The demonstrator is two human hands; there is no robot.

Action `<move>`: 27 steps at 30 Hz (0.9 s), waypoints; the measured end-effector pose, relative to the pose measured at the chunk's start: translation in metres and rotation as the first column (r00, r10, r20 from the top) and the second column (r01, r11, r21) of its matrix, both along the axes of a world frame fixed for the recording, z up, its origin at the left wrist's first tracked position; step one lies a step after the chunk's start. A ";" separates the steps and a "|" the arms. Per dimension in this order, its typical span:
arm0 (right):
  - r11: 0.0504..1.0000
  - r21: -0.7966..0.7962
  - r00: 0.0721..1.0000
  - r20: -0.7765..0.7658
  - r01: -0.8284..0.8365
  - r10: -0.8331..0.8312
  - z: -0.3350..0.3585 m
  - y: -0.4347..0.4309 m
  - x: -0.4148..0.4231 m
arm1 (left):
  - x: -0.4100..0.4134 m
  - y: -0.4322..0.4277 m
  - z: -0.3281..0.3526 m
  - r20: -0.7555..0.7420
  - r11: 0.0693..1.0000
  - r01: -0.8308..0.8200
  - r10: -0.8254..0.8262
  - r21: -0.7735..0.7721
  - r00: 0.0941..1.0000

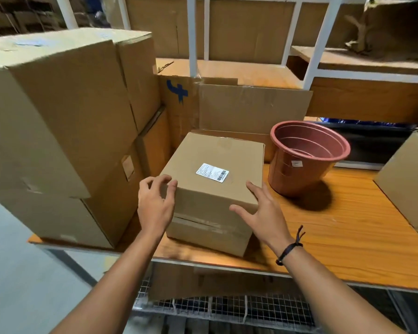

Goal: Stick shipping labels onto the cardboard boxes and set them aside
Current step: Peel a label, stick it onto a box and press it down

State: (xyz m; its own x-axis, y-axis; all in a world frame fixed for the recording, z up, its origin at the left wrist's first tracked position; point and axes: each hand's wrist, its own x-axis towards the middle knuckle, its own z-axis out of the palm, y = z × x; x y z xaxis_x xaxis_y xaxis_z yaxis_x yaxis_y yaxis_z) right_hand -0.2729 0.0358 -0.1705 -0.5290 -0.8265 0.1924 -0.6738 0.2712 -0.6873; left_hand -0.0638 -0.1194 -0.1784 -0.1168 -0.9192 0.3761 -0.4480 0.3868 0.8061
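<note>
The left hand (155, 208) curls its fingers at the near left corner of the cardboard box (210, 203); whether it grips, I cannot tell. The right hand (261, 213) is spread open at the near right corner. Between the hands the box sits on the bench (336, 235), a shipping label (212, 172) stuck on top. Beyond the right hand stands a plastic pot (302, 169); left of the left hand are stacked cartons (58, 121).

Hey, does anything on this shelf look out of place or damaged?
Only the reddish plastic pot: it sits right of the labelled box on the shelf, the one non-box item there.
</note>
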 end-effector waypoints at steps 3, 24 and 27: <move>0.999 -0.035 0.998 0.058 0.008 -0.006 0.013 0.001 -0.004 | -0.003 -0.013 0.009 0.001 1.000 -0.029 0.029 0.012 1.000; 0.973 0.127 0.948 0.280 -0.192 0.151 0.041 -0.020 -0.101 | -0.029 0.010 0.066 0.370 0.926 0.168 -0.295 0.339 0.881; 0.955 0.174 0.942 0.278 -0.239 0.185 0.044 -0.019 -0.110 | -0.029 0.015 0.063 0.423 0.931 0.170 -0.303 0.323 0.854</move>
State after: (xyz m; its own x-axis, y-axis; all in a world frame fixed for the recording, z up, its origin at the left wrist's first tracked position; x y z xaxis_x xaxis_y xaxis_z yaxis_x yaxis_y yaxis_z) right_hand -0.3829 0.0168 -0.1264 -0.3461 -0.9319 -0.1089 -0.5391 0.2925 -0.7898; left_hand -0.0928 -0.1045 -0.1150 -0.4407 -0.8972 -0.0281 -0.7131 0.3309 0.6180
